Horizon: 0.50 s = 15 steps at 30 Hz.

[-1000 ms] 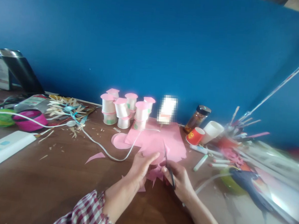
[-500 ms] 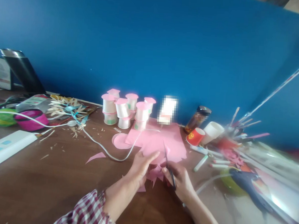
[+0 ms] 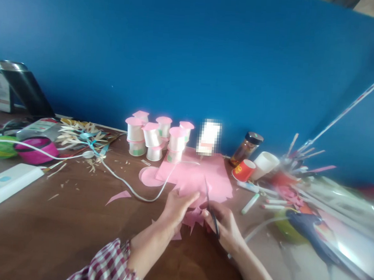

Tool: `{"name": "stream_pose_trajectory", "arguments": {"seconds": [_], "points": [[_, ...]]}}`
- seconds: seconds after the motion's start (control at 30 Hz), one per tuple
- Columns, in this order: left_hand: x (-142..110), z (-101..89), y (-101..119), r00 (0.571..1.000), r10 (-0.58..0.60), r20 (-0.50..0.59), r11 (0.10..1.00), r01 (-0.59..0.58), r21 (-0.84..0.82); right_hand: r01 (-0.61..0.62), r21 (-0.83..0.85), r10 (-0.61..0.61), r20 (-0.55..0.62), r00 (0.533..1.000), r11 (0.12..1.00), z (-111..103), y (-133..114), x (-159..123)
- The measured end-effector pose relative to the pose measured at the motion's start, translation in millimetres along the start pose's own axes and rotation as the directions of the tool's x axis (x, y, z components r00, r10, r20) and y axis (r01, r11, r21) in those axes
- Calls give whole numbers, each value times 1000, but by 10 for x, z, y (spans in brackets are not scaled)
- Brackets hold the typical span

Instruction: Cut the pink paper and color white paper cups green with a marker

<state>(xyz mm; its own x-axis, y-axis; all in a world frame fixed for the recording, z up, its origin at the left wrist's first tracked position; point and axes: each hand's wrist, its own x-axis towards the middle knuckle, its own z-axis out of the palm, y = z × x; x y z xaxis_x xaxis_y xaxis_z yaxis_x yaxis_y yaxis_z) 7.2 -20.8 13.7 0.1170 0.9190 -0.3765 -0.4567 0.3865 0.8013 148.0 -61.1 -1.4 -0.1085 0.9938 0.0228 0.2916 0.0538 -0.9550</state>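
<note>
My left hand [image 3: 179, 205] is closed on a piece of pink paper [image 3: 198, 196], with the thumb lying on top. My right hand [image 3: 223, 222] grips black-handled scissors [image 3: 213, 217], whose blades point away from me along the right side of that piece. Beneath and beyond it lies a larger pink sheet [image 3: 216, 171], so the held piece's outline is hard to make out. Jagged pink scraps [image 3: 194, 218] show below the hands. Left of the sheet rests a pink paper disc [image 3: 153, 177], near a curved pink offcut [image 3: 118, 197].
Stacked white paper cups with pink tops [image 3: 143, 133] stand near the blue wall. A white cable [image 3: 130, 189] loops across the table [image 3: 99, 232]. To the right are a jar [image 3: 248, 148], a red cup [image 3: 244, 171], markers [image 3: 250, 204] and a dark-blue glue gun [image 3: 311, 234]. A power strip [image 3: 13, 184] lies left.
The view has shifted slightly, with objects on the left sitting a little further left. Both hands, the paper and the scissors keep nearly the same pose.
</note>
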Motion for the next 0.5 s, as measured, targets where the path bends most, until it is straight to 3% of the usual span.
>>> {"name": "stream_pose_trajectory", "arguments": {"seconds": [0.5], "points": [[6,-12,-7,1000,16,10,1000,-16,-2,4,-30,-4,7,1000,1000,-35,-42,-4]]}}
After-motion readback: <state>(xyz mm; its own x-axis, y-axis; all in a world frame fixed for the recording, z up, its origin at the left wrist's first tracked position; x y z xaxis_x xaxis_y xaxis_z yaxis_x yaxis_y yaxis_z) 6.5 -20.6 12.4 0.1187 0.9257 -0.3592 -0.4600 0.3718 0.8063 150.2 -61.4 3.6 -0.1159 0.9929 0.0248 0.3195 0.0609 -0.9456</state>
